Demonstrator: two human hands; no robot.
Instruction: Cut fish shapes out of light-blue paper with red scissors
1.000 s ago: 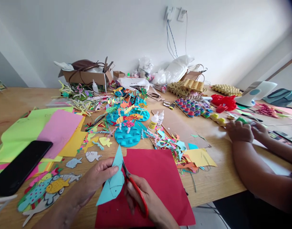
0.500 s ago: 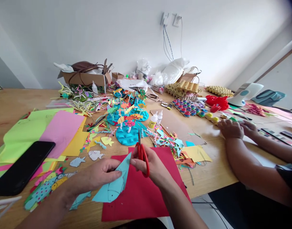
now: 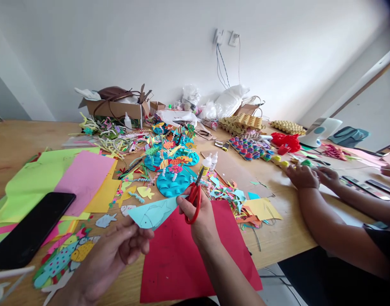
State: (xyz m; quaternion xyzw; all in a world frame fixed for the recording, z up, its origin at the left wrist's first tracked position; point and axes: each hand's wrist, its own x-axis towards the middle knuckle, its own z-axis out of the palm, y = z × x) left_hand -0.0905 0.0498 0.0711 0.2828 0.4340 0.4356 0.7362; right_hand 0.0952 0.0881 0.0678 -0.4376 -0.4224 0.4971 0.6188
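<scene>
My right hand [image 3: 198,212] grips red-handled scissors [image 3: 195,197], blades pointing up and away from me. Its thumb and fingers also pinch the right tip of a light blue paper piece [image 3: 155,212], on which a fish outline is drawn. My left hand [image 3: 125,242], palm turned up and fingers curled, holds the lower left edge of that paper. Below them a red sheet [image 3: 179,255] lies on the table. Left of it are cut paper fish, among them a spotted blue fish [image 3: 59,261] and a small pale blue fish [image 3: 105,220].
A black phone [image 3: 32,229] rests by coloured sheets [image 3: 32,174] on the left. Blue discs [image 3: 172,185] with paper fish stand mid-table, near glue bottles [image 3: 207,163] and paper scraps [image 3: 228,193]. Another person's hands [image 3: 303,176] work at the right, beside painted egg cartons [image 3: 246,148].
The blue paper has been turned, its right tip now in my right hand. My left hand has moved down and left and rolled palm up. The scissors tilt further right.
</scene>
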